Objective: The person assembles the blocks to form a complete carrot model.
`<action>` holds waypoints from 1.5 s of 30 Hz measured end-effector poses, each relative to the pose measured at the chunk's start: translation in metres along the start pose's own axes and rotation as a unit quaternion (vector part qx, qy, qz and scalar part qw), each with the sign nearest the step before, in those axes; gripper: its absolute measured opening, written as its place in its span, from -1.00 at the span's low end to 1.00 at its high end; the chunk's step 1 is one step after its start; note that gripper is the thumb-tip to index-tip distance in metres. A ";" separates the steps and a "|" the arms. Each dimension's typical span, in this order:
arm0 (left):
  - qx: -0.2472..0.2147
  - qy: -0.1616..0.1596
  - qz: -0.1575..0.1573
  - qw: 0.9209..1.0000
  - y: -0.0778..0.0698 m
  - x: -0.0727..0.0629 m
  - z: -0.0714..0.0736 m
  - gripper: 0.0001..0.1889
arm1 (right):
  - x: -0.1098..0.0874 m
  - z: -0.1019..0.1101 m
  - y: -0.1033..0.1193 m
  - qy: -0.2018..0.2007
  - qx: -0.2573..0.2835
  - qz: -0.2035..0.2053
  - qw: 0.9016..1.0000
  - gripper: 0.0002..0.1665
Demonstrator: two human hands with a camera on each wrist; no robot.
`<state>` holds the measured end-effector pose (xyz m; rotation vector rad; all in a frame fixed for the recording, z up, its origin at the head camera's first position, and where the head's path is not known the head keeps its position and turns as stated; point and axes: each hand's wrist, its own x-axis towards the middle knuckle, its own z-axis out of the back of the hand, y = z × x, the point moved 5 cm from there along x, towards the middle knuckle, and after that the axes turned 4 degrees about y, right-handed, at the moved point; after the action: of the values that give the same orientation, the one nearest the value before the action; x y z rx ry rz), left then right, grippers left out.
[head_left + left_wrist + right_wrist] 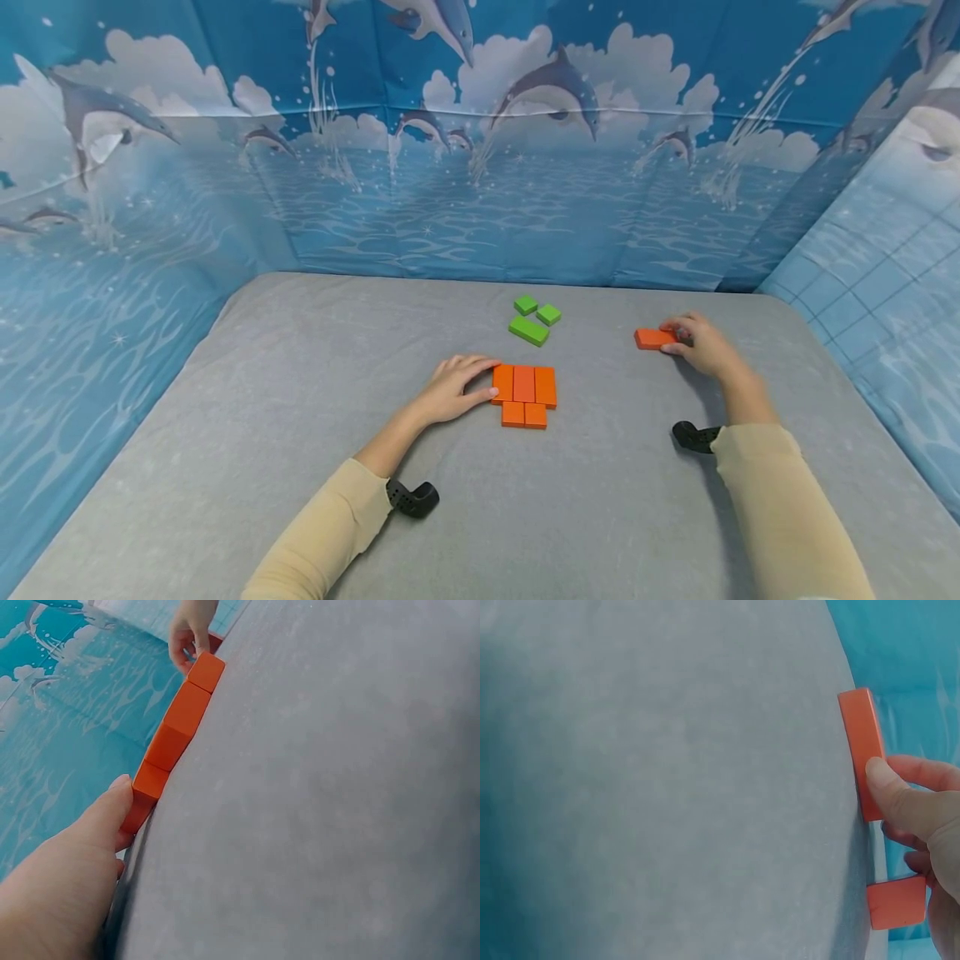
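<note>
"Orange is the long block (648,339) over on the right. Who has it?"
"The person's right grip (701,346). Thumb and fingers pinch one end, at the far right part of the grey desk (600,492)."
"What about that other orange block (898,904)?"
"It's by the lower fingers. I can't tell if they hold it."
"And the left grip (453,390)?"
"Not squeezing. Its fingers are nearly straight and touch the left side of the orange group (524,385). Three long ones make a row, and two small ones touch its near side."
"Any green?"
"Yes! Two small green blocks (526,305) and one long green block (529,331) sit near each other, past the orange group."
"What's around?"
"A blue dolphin curtain (450,225) behind the desk. Both sleeves (341,517) are tan, with a black thing (416,498) poking out by each."
</note>
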<state>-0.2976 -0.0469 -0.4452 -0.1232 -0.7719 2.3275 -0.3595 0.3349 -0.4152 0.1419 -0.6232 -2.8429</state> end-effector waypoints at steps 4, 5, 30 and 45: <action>0.000 0.001 0.001 1.000 0.000 0.000 0.000 -0.47 | -0.001 -0.001 0.002 -0.004 -0.006 0.010 1.000 -0.57; -0.001 0.001 0.000 1.000 -0.001 0.000 0.000 -0.47 | -0.001 -0.001 0.003 -0.006 -0.009 0.013 1.000 -0.57; 0.002 -0.001 0.000 1.000 0.001 0.001 -0.001 -0.46 | -0.035 -0.021 0.101 -0.075 0.074 0.165 0.981 -0.65; 0.006 -0.007 -0.004 1.000 0.001 0.001 -0.001 -0.47 | -0.077 -0.063 0.180 -0.008 0.130 0.209 0.969 -0.67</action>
<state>-0.2982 -0.0465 -0.4462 -0.0991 -0.7633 2.3273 -0.2401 0.1690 -0.3928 0.0263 -0.9087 -2.3535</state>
